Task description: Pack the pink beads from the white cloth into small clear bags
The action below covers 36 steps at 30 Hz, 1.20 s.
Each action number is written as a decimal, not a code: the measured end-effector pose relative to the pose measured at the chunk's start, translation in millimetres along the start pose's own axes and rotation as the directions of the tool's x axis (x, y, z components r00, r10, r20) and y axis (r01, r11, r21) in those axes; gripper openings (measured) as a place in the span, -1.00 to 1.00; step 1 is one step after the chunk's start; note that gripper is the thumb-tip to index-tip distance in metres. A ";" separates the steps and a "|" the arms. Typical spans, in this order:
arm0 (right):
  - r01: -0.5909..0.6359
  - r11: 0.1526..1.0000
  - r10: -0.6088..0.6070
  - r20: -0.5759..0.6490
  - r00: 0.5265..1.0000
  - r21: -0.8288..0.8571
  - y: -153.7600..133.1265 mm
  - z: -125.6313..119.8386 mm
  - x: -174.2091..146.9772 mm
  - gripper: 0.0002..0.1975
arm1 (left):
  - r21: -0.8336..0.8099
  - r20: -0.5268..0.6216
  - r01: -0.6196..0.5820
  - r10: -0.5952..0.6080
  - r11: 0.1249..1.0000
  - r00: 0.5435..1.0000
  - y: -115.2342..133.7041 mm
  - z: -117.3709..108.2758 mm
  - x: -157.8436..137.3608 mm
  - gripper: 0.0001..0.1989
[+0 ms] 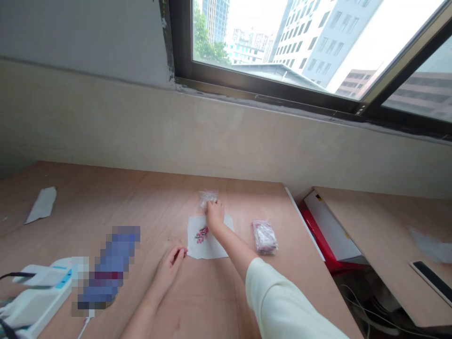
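Note:
A white sheet (201,252) lies on the wooden table, bearing a small cluster of pink and dark red pieces (202,234) too small to name. My right hand (214,215) reaches over the sheet's upper part, its fingers drawn together at the near edge of a small clear plastic bag (209,196). What those fingertips grip is hidden. At the sheet's lower left corner is my left hand (172,262), fingers curled and thumb against the index finger. A tiny reddish spot shows at its tips, and I cannot make out what it is.
A wrapped plastic packet (265,237) lies to the right of the sheet. On the left are a blurred-out phone-like object (112,268), a white power strip (42,301) with cables, and a paper scrap (41,205). Beyond a gap stands another table (388,226), below the window.

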State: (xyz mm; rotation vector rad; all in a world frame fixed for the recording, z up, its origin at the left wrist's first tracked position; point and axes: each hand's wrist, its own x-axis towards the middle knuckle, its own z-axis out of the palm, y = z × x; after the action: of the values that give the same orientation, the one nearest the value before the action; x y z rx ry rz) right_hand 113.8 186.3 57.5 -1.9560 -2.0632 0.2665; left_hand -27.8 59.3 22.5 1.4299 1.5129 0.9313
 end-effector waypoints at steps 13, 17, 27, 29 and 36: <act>-0.087 0.600 0.246 -0.081 0.966 0.795 22.9 -54.8 -51.3 -0.73 | -0.268 0.028 0.155 -0.153 0.951 0.988 20.2 -1.6 7.3 -0.62; -0.228 0.305 0.089 0.211 0.973 0.925 25.5 -48.0 -92.3 -0.68 | -0.348 0.022 0.095 -0.093 0.933 0.995 54.0 0.3 9.8 -0.57; -0.205 0.628 0.401 -0.086 0.912 0.751 40.6 -40.6 -123.3 -0.77 | -0.257 0.223 0.125 -0.067 0.958 0.973 88.7 -1.1 1.8 -0.79; -0.123 0.694 0.313 -0.144 0.939 0.709 34.1 -47.9 -128.5 -0.84 | -0.281 0.231 0.122 -0.057 0.952 0.971 92.4 0.1 0.6 -0.80; -0.057 0.661 0.005 0.072 0.997 0.748 8.0 -54.3 -127.5 -0.82 | -0.199 0.281 0.081 -0.023 0.977 0.960 98.5 6.7 1.4 -0.80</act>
State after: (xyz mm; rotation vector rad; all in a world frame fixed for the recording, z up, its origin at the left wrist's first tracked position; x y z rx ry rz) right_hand 144.4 56.5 96.0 -1.4479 -1.5453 1.0252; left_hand 15.6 67.9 110.8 1.3006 1.2025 0.7949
